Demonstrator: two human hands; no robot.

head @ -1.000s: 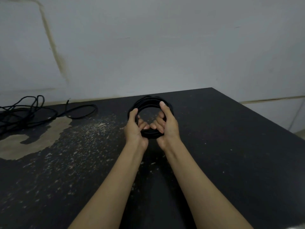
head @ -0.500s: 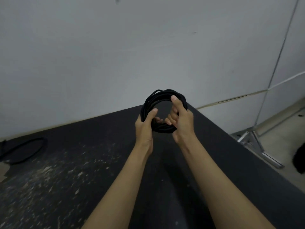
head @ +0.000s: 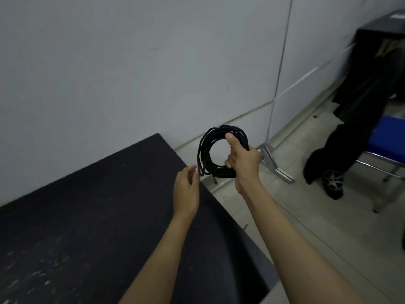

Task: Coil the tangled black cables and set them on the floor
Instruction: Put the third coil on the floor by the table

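Observation:
A coiled black cable (head: 202,150) hangs upright in the air, past the right edge of the black table (head: 98,205) and above the pale floor (head: 306,227). My right hand (head: 242,160) grips the coil's right side, thumb up along the ring and fingers curled through it. My left hand (head: 186,189) hovers just left of the coil over the table's edge, fingers relaxed and holding nothing. The other tangled cable is out of view.
A grey wall (head: 131,73) runs behind the table. On the floor to the right stand a metal stand foot (head: 274,163), a blue chair (head: 388,141) and a person's dark-trousered legs (head: 341,132) with a shoe (head: 333,181). A dark table (head: 381,23) is at top right.
The view swung right, off the table toward the floor. My left hand let go of the coil; my right hand alone carries it past the table's edge.

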